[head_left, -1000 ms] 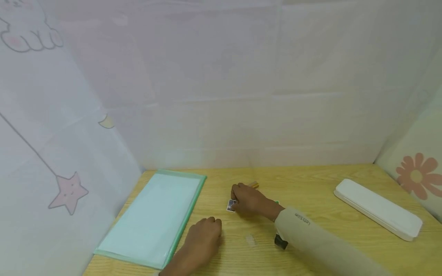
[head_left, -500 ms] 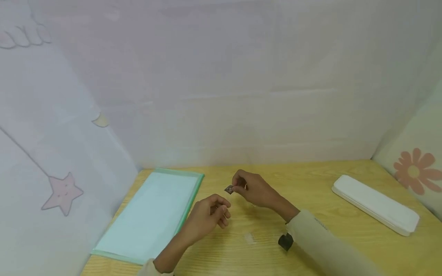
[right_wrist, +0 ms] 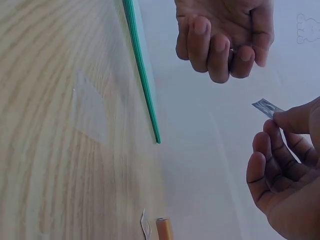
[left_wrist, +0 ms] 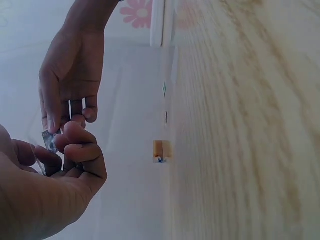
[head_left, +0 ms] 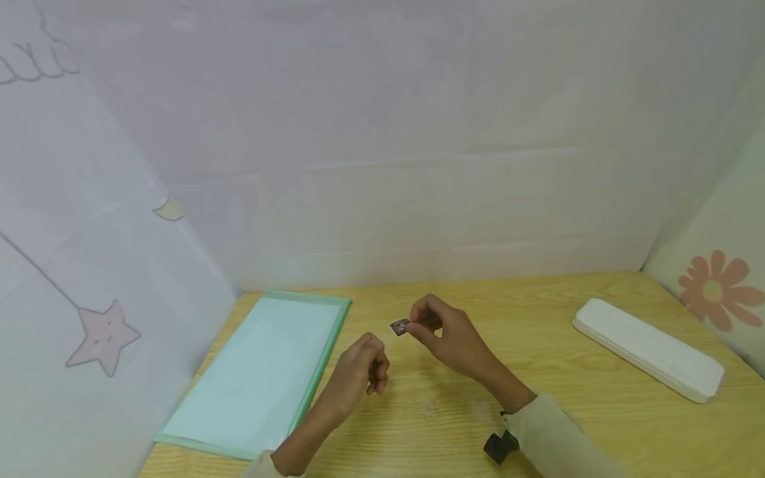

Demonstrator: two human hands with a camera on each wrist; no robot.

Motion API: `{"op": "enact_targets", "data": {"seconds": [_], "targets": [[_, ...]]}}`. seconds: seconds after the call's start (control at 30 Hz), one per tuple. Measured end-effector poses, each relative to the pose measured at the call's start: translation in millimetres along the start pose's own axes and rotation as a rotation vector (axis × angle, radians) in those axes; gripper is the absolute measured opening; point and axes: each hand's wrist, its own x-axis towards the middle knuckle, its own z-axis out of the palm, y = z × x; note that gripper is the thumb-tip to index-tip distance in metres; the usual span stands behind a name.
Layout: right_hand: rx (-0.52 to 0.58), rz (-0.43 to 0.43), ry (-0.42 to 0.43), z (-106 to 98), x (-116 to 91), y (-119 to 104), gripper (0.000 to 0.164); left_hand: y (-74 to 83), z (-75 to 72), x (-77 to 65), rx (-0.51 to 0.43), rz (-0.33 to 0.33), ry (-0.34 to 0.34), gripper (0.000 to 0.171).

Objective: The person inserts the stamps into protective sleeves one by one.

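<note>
My right hand (head_left: 451, 338) pinches a small picture card (head_left: 399, 326) by one edge between thumb and forefinger, above the table. The card has a dark printed picture and a pale border. Just left of it is my left hand (head_left: 357, 375), fingers curled in toward the palm. From the left wrist, the curled left fingers (left_wrist: 82, 152) overlap the card's lower edge, while in the right wrist view a gap separates the left hand (right_wrist: 225, 40) from the card (right_wrist: 267, 107). A thin clear edge shows near the left thumb.
A pale sheet folder with green edging (head_left: 257, 372) lies at left, a long white case (head_left: 648, 348) at right. Clear film pieces (head_left: 429, 409) lie on the wooden table. A small orange-brown block (left_wrist: 158, 150) sits beyond the hands. Something black (head_left: 501, 447) hangs by the right cuff.
My right hand has lifted the picture card off the table. The left hand rose from the table, opened its fingers toward the card, then curled them again.
</note>
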Motion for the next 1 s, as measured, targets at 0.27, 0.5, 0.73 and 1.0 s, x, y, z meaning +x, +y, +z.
{"op": "enact_targets", "data": {"seconds": [0.27, 0.5, 0.73, 1.0], "targets": [[0.132, 0.116, 0.070, -0.5, -5.2, -7.7, 0.013, -7.0, 2.4, 2.2, 0.053, 0.085, 0.149, 0.032], [0.283, 0.143, 0.116, 3.5, -7.6, -12.4, 0.019, -7.7, 2.4, 6.7, -0.024, 0.095, 0.260, 0.031], [0.355, 0.120, 0.148, 9.6, -7.8, -18.1, 0.019, -8.7, 4.2, 7.3, -0.069, 0.100, 0.269, 0.031], [0.368, 0.105, 0.136, 15.0, -8.1, -18.4, 0.016, -10.0, 6.4, 5.7, -0.068, 0.076, 0.304, 0.037]]}}
